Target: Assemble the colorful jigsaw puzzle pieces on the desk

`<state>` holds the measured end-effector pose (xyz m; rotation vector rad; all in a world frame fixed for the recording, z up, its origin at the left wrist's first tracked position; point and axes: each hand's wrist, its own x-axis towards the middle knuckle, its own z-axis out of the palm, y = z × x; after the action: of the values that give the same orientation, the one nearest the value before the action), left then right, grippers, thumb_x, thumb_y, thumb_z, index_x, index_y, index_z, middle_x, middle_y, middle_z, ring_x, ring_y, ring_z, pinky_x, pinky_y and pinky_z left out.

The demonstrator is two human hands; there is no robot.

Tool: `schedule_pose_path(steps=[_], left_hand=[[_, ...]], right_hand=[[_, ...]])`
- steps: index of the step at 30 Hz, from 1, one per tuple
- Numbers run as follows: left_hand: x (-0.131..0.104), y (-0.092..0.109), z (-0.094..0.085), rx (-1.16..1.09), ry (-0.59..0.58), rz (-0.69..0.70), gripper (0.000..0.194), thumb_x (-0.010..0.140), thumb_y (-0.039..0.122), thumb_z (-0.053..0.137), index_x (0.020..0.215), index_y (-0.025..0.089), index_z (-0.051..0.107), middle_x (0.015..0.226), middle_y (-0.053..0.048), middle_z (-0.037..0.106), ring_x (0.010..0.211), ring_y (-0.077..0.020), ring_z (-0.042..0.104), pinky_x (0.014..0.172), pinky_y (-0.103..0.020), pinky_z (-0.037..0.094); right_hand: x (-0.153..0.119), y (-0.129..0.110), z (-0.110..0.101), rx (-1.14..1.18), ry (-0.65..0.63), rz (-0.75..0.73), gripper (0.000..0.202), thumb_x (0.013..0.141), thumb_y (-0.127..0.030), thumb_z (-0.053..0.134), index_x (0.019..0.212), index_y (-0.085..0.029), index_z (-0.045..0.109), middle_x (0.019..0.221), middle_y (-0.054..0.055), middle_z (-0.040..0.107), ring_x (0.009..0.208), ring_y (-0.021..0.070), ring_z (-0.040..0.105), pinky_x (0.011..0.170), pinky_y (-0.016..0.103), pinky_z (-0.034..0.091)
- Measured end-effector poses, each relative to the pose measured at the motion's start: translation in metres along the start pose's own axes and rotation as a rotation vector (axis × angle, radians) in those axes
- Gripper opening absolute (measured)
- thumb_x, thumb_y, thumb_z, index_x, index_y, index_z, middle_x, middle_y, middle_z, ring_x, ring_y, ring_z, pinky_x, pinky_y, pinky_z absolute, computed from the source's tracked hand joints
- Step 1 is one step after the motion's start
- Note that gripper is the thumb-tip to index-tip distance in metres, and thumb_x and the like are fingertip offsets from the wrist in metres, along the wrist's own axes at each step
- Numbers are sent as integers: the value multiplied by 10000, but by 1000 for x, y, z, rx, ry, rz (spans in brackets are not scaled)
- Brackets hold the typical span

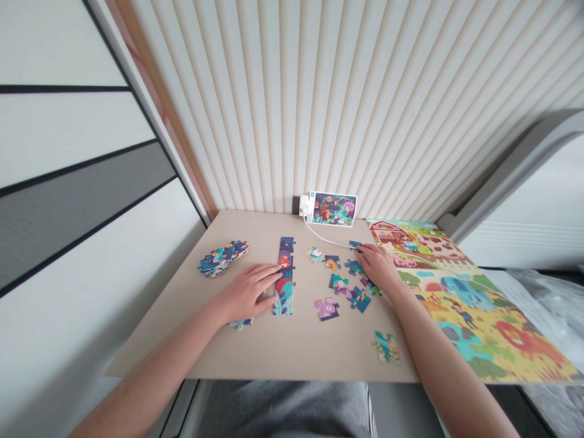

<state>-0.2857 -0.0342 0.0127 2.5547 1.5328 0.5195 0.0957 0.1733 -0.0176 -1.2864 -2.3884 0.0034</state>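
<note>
My left hand (pixel 250 293) lies with its fingers spread, fingertips touching the left edge of a joined vertical strip of puzzle pieces (pixel 286 274). Part of another piece (pixel 241 324) shows beneath that hand. Over on the right, my right hand (pixel 378 265) rests at the loose pieces, its fingertips by a small dark blue piece (pixel 354 244); whether it grips that piece is unclear. Several loose pieces lie between the strip and my right hand, among them a pink-purple one (pixel 326 309). A teal and yellow piece (pixel 387 348) sits near the front edge.
A heap of puzzle pieces (pixel 222 258) lies at the left of the table (pixel 182 316). At the back, a picture card (pixel 334 209) leans by a white charger (pixel 304 205), whose cable runs toward my right hand. Farm (pixel 420 246) and animal (pixel 488 328) pictures cover the right side.
</note>
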Motion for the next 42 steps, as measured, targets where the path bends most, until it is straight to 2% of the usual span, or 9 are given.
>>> schedule_pose_path(steps=[6,12,27,42], left_hand=[[0,1,0,1,-2,-4,566,942,380,576,1481,243,473,1515,-101,496,1393,-288,455,1177,-490,368],[-1,0,1,14,-12,-6,565,949,376,568,1485,232,465,1522,-105,487,1402,-286,443,1181,-492,362],[0,-1,1,4,4,0,571,944,380,577,1487,248,464,1524,-92,489,1397,-287,455,1180,-480,369],[0,-2,1,0,13,9,577,951,395,571,1496,247,458,1519,-106,495,1387,-293,468,1171,-492,375]], right_hand=[[3,4,0,0,-3,11,345,953,-328,489,1233,-273,682,1294,74,678,1214,304,573,1063,494,411],[8,9,2,42,-52,34,384,965,-295,453,1317,-258,601,1303,88,670,1256,289,566,1064,493,386],[13,28,9,96,-54,23,379,948,-226,462,1286,-270,627,1276,64,684,1228,258,584,1064,440,412],[14,29,9,100,-48,27,385,945,-228,474,1301,-274,615,1272,64,686,1204,256,598,1053,441,426]])
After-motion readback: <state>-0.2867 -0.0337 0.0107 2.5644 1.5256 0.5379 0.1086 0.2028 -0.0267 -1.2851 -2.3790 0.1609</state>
